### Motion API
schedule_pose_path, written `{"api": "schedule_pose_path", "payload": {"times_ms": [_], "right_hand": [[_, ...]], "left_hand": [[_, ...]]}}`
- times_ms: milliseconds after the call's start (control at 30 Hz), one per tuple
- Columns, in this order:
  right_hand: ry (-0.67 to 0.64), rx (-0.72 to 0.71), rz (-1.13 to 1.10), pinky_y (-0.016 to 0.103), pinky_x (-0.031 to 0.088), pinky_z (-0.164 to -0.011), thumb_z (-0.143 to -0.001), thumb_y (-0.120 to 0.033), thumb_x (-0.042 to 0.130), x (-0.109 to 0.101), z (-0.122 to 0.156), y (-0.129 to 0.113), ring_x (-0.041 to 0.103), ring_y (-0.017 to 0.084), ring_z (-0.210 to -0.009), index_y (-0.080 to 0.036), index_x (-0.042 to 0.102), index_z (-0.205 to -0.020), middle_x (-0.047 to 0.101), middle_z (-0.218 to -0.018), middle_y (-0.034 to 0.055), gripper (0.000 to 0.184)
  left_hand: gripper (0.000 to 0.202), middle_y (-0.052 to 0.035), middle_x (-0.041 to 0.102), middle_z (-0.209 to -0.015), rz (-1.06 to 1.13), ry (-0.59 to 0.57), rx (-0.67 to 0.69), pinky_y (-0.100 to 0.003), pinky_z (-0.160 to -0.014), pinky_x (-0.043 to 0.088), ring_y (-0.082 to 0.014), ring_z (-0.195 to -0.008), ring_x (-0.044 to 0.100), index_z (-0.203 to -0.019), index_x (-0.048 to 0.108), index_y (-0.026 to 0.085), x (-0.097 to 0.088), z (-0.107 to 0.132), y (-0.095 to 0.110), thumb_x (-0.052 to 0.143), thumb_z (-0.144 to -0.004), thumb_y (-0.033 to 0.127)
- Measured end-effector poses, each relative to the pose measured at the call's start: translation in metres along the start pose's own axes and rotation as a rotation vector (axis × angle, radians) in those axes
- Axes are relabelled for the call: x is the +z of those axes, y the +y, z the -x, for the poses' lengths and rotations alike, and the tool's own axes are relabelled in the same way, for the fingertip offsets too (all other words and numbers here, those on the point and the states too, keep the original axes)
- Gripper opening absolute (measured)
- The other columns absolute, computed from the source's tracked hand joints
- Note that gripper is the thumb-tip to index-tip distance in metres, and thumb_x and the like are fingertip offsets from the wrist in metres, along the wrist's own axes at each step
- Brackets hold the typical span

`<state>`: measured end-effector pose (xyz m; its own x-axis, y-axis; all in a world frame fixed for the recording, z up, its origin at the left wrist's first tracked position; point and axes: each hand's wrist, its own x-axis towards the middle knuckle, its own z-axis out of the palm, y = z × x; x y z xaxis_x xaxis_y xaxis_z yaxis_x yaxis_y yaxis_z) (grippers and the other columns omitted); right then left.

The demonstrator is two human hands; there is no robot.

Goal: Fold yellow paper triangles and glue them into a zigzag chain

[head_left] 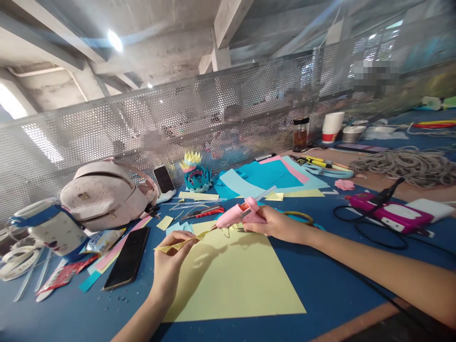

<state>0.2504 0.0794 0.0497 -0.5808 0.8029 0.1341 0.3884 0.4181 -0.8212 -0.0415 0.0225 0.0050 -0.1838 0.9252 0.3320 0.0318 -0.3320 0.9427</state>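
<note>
Yellow folded paper piece [180,243], frame centre-left: pinched betw. left hand [167,266] fingers, over yellow sheet [231,280] on desk [320,294]. Pink glue gun [239,214], centre: right hand [278,224] closed round grip, nozzle at piece's end. Advised: small bead, fingertips kept back from nozzle, piece held level.

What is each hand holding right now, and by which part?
The right hand grips a pink plastic glue gun by its handle. The left hand pinches a folded yellow paper strip around its middle.
</note>
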Motion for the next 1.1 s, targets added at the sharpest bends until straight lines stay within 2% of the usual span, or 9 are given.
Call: {"api": "schedule_pose_path", "payload": {"times_ms": [133,333,500,567,700,800,900,967,1100], "right_hand": [[0.101,0.047,0.076,0.026,0.036,-0.063,-0.082,-0.065,0.058,-0.0030,-0.0009,0.0036,0.041,0.015,-0.069,-0.017,0.054,-0.076,0.045,-0.072,-0.0007,0.048],[-0.048,0.078,-0.050,0.024,0.031,-0.053,-0.080,-0.067,0.061,0.0016,-0.0008,0.0042,0.038,0.012,-0.059,-0.017,0.057,-0.078,0.039,-0.065,-0.0031,0.050],[0.107,0.073,0.045,0.024,0.031,-0.055,-0.080,-0.069,0.059,-0.0001,-0.0015,0.0033,0.038,0.013,-0.063,-0.017,0.054,-0.075,0.041,-0.068,-0.0020,0.052],[0.057,0.073,0.070,0.024,0.032,-0.055,-0.079,-0.066,0.062,-0.0028,-0.0011,0.0037,0.040,0.013,-0.064,-0.017,0.056,-0.075,0.043,-0.068,-0.0015,0.050],[-0.104,0.078,-0.076,0.024,0.034,-0.051,-0.079,-0.065,0.063,-0.0010,-0.0009,0.0016,0.040,0.012,-0.058,-0.015,0.064,-0.084,0.044,-0.067,-0.0014,0.051],[-0.011,0.050,-0.105,0.024,0.033,-0.053,-0.079,-0.066,0.063,0.0024,-0.0014,-0.0009,0.039,0.012,-0.057,-0.016,0.060,-0.081,0.044,-0.066,-0.0020,0.051],[0.099,0.016,0.003,0.025,0.033,-0.058,-0.081,-0.062,0.062,0.0005,-0.0009,-0.0010,0.038,0.013,-0.063,-0.017,0.055,-0.076,0.043,-0.068,-0.0021,0.046],[0.115,-0.004,0.085,0.026,0.033,-0.061,-0.083,-0.058,0.061,-0.0019,0.0004,-0.0005,0.036,0.013,-0.065,-0.018,0.053,-0.072,0.040,-0.068,-0.0025,0.043],[-0.028,-0.051,0.073,0.026,0.033,-0.061,-0.086,-0.054,0.061,0.0018,0.0031,-0.0018,0.034,0.013,-0.065,-0.018,0.053,-0.072,0.036,-0.066,-0.0028,0.040]], "left_hand": [[0.021,-0.0051,0.072,-0.085,0.014,0.002,-0.002,-0.028,-0.077,0.057,-0.0201,-0.085,0.069,-0.071,0.071,0.018,0.0008,-0.0002,0.0005,0.085,-0.073,0.034],[0.021,-0.0049,0.072,-0.084,0.014,0.004,-0.001,-0.027,-0.076,0.056,-0.0199,-0.084,0.069,-0.071,0.071,0.018,0.0018,0.0003,0.0019,0.085,-0.072,0.033],[0.022,-0.0049,0.072,-0.084,0.014,0.010,-0.006,-0.028,-0.076,0.057,-0.0200,-0.083,0.069,-0.071,0.070,0.018,0.0025,0.0012,0.0034,0.085,-0.072,0.034],[0.021,-0.0048,0.072,-0.085,0.009,0.015,-0.013,-0.027,-0.076,0.056,-0.0196,-0.083,0.068,-0.071,0.071,0.018,0.0024,0.0015,0.0036,0.085,-0.071,0.033],[0.020,-0.0048,0.071,-0.086,0.011,0.019,-0.024,-0.025,-0.075,0.055,-0.0188,-0.083,0.068,-0.071,0.071,0.018,0.0024,0.0017,0.0030,0.085,-0.071,0.032],[0.021,-0.0046,0.071,-0.085,0.024,0.017,-0.028,-0.026,-0.076,0.056,-0.0191,-0.084,0.068,-0.070,0.071,0.018,0.0026,0.0016,0.0026,0.086,-0.070,0.033],[0.022,-0.0046,0.070,-0.085,0.037,0.025,-0.032,-0.027,-0.077,0.056,-0.0195,-0.083,0.068,-0.071,0.071,0.018,0.0027,0.0015,0.0024,0.086,-0.070,0.034],[0.022,-0.0046,0.070,-0.085,0.042,0.032,-0.034,-0.028,-0.078,0.056,-0.0196,-0.084,0.068,-0.071,0.070,0.017,0.0028,0.0016,0.0022,0.086,-0.070,0.034],[0.023,-0.0044,0.070,-0.085,0.048,0.041,-0.039,-0.027,-0.078,0.055,-0.0191,-0.084,0.067,-0.072,0.070,0.017,0.0029,0.0019,0.0016,0.086,-0.070,0.034]]}}
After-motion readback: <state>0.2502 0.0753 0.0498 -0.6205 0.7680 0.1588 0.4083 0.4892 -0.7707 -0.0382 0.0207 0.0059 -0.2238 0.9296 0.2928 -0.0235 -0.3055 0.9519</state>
